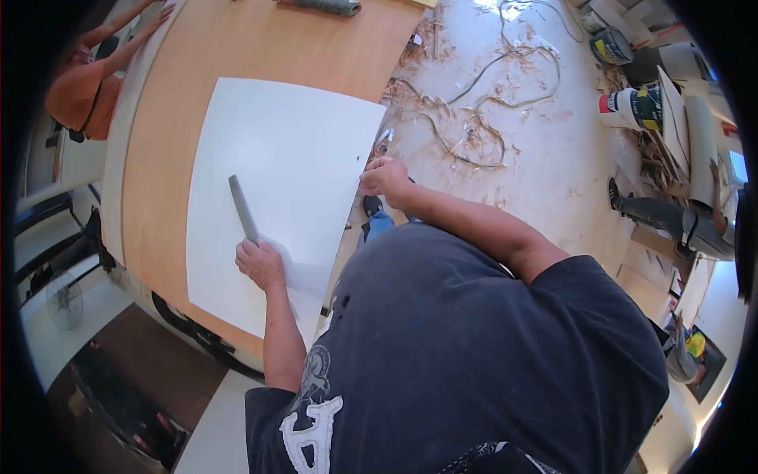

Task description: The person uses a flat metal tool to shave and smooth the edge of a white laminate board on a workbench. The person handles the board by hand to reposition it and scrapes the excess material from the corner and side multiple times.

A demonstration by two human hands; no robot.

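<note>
A smooth white sheet (pixel 316 142) lies on a wood-faced panel (pixel 158 158). My left hand (pixel 260 265) is closed round the lower end of a flat grey file (pixel 242 207), whose other end points away over the sheet. The hand casts a shadow on the white surface. At the sheet's right edge is my right hand (pixel 385 175), fingers curled together with the tips by the edge. Whether something small is between those fingertips cannot be made out. A small dark spot (pixel 358 158) marks the sheet near that edge.
A dark grey roll (pixel 328 6) lies at the panel's far end. On the floor to the right are a long cable (pixel 482 103) and wood shavings (pixel 466 130). Buckets (pixel 632 108) stand farther right. A person in orange (pixel 83 99) leans at the far left; others are at right.
</note>
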